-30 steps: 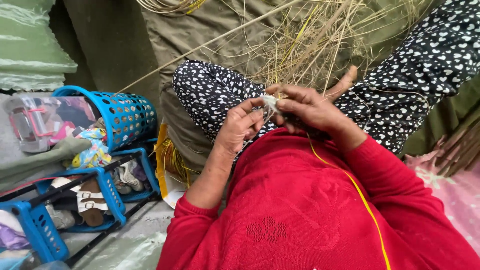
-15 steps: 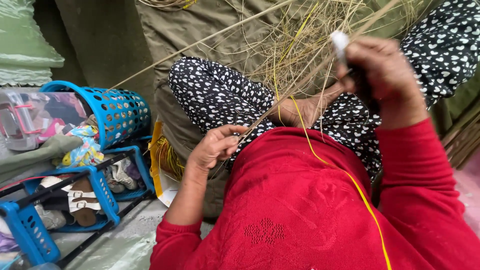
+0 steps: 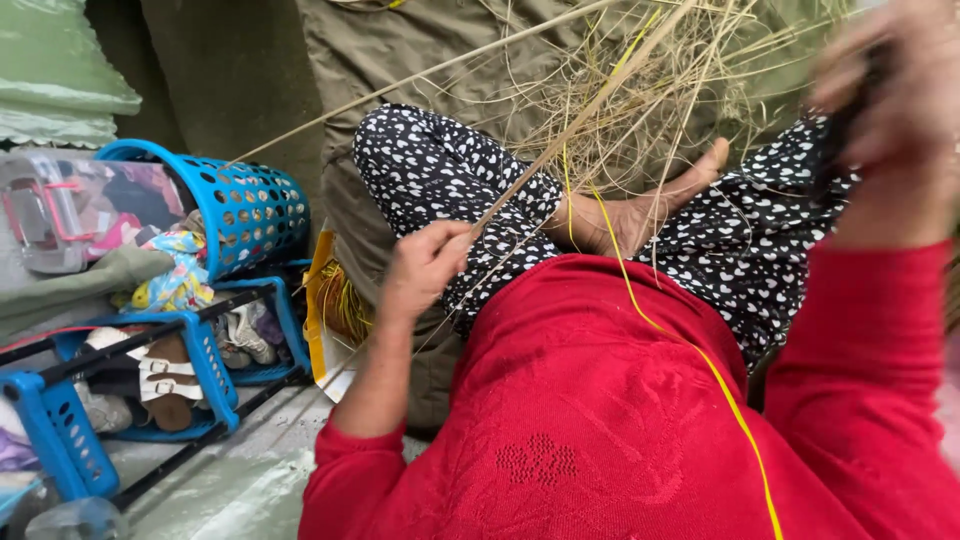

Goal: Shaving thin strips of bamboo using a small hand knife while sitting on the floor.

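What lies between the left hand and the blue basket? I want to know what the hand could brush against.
In the head view, between the left hand and the blue basket there are thin dry stalks crossing above and a yellow packet lower down.

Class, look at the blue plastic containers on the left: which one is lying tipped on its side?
The round blue basket with hole-patterned walls, at the top; its mouth faces sideways. The blue rack trays below it sit level, holding shoes.

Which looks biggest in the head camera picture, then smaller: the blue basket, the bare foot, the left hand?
1. blue basket, largest.
2. bare foot and left hand look about alike; the hand is nearer the camera, so I won't rank them.
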